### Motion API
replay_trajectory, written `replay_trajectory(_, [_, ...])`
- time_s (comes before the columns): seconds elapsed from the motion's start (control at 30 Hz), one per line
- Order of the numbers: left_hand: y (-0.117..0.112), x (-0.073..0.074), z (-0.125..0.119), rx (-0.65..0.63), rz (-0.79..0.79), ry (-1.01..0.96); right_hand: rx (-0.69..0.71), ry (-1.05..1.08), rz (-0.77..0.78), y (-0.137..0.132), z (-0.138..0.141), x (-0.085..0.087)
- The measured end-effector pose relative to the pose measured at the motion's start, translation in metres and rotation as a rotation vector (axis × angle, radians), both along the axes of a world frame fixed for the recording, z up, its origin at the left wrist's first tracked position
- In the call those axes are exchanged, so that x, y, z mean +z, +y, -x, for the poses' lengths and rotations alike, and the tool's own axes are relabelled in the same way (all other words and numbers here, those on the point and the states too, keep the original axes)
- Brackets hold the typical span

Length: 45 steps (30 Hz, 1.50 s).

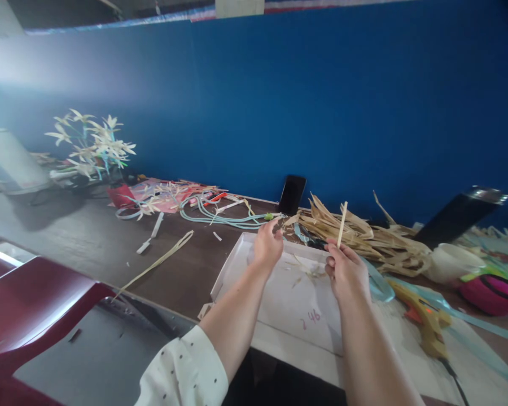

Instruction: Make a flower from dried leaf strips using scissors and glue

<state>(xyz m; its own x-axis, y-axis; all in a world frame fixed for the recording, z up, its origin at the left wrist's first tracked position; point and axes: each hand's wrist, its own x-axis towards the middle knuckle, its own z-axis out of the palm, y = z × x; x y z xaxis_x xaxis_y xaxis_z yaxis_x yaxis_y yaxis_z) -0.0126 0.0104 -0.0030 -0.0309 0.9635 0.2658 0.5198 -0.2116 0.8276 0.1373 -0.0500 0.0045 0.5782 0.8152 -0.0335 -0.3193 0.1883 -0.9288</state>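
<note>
My right hand (347, 273) pinches a narrow, pale dried-husk strip (342, 224), which stands nearly upright above the fingers. My left hand (268, 243) is over the far left part of a shallow white box lid (292, 324). Its fingertips are curled together near a small brown scrap, and what they hold is too small to make out. Red handwriting and a few thin plant bits lie in the lid. Just beyond the hands is a heap of dried corn husks (389, 248). A light-blue cord (220, 221) with a green bead ends close to my left fingers.
A yellow glue gun (427, 321) lies at right, near a white cup (452, 262) and a pink pouch (493, 294). A phone (292, 193) leans on the blue partition (322, 101). Husk flowers (97, 144) stand at left. A red chair (38, 304) is at lower left.
</note>
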Motion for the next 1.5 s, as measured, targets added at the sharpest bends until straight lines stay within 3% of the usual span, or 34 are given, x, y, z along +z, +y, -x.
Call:
replay_trajectory(0.1, [-0.006,0.000,-0.001,-0.050,-0.178,0.186,0.005,-0.004,-0.020,-0.001,0.000,0.002])
replay_trajectory(0.2, [-0.008,-0.005,-0.004,-0.293,-0.178,0.387,0.022,-0.018,-0.020,-0.001,0.001,0.002])
replay_trajectory(0.3, [-0.009,-0.008,-0.006,-0.409,-0.159,0.535,0.025,-0.045,-0.006,-0.002,0.001,0.002])
replay_trajectory(0.47, [-0.009,-0.008,-0.005,-0.404,-0.126,0.646,0.039,-0.091,-0.007,-0.002,0.002,0.001])
replay_trajectory(0.9, [-0.008,-0.011,-0.008,-0.412,-0.123,0.663,0.061,-0.126,0.009,-0.003,0.004,0.002])
replay_trajectory(1.0, [-0.009,-0.010,-0.008,-0.381,-0.118,0.603,0.065,-0.153,0.017,-0.002,0.002,-0.002])
replay_trajectory(1.13, [-0.007,-0.007,-0.010,-0.397,-0.157,0.339,0.053,-0.197,0.047,0.000,0.000,-0.007])
replay_trajectory(1.23, [-0.005,-0.005,-0.012,-0.440,0.005,0.069,0.084,-0.137,0.089,-0.001,0.002,-0.005])
replay_trajectory(1.37, [-0.005,-0.003,-0.013,-0.605,0.286,-0.294,0.220,-0.016,0.128,-0.003,0.004,0.000])
replay_trajectory(1.5, [-0.008,0.000,-0.014,-0.666,0.359,-0.422,0.304,-0.003,0.125,-0.003,0.004,0.001])
